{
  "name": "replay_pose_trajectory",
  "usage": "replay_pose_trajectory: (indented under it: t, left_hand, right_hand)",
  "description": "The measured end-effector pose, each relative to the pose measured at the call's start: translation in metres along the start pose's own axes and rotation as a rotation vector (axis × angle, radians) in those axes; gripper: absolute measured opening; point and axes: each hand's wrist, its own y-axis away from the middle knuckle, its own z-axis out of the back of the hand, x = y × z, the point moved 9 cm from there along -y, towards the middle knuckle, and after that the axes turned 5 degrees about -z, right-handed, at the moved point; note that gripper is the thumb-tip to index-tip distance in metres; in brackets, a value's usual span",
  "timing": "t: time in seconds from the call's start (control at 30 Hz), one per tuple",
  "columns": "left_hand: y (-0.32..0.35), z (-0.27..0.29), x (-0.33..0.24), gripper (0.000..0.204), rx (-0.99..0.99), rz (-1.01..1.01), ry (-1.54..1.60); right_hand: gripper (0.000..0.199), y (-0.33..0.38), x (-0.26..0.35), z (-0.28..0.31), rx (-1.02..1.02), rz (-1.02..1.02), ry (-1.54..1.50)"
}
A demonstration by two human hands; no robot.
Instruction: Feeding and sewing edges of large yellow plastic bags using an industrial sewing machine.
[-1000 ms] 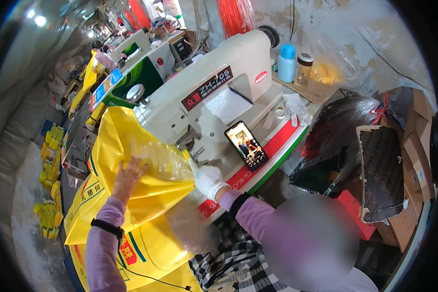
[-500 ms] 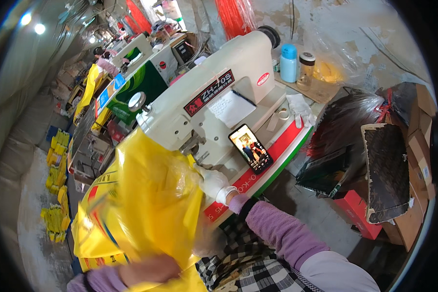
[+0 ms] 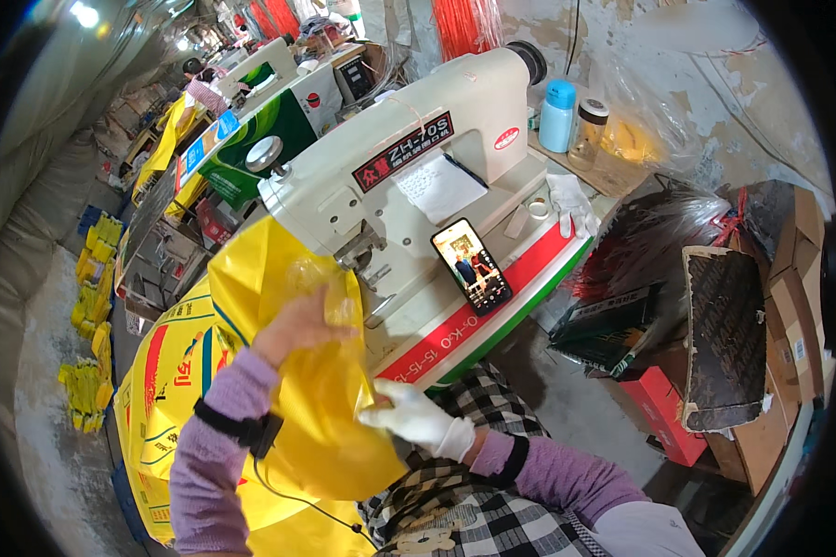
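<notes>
A large yellow woven bag (image 3: 320, 418) with a clear plastic liner (image 3: 318, 276) spreads over my lap and the left end of a white sewing machine (image 3: 418, 139). My left hand (image 3: 297, 327), bare, lies across the bag's upper part with its fingers stretched out, slightly blurred. In a white glove, my right hand (image 3: 423, 420) pinches the bag's right edge in front of the machine bed; its fingertips are partly hidden. The bag's top corner lies beside the needle and presser foot (image 3: 373, 269).
On the machine bed rest a phone (image 3: 472, 266), a paper sheet (image 3: 439, 188) with a black pen, a tape roll (image 3: 538, 209) and a spare white glove (image 3: 572, 204). A blue bottle (image 3: 557, 116) and a jar (image 3: 588, 133) stand behind. Cartons (image 3: 729, 339) are at right; another person (image 3: 204, 90) works farther off.
My left hand has risen from the lower edge to the bag's upper part. My right hand has come down and nearer, away from the needle area. The billowing bag now hangs flatter.
</notes>
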Motion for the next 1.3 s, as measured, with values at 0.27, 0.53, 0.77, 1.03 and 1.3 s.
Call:
replay_pose_trajectory:
  t: [0.27,0.53,0.77,1.03,1.3]
  left_hand:
    - [0.107,-0.028,-0.074,0.020,0.397,-0.108,0.418]
    - [0.103,-0.010,-0.079,0.023,0.174,-0.010,0.186]
    - [0.152,-0.036,-0.036,0.032,0.442,0.126,-0.126]
    - [0.146,-0.030,-0.075,0.029,0.283,-0.125,0.104]
    - [0.122,-0.114,-0.114,0.022,0.646,-0.036,-0.069]
  right_hand:
    - [0.031,0.037,-0.020,-0.001,0.024,-0.222,0.323]
    - [0.052,-0.012,-0.038,-0.006,-0.256,0.099,0.066]
    - [0.035,-0.022,-0.073,-0.046,-0.070,-0.104,0.462]
    - [0.028,0.006,-0.072,-0.019,0.031,-0.029,0.219]
    - [0.028,0.040,-0.037,0.020,-0.128,-0.011,0.477]
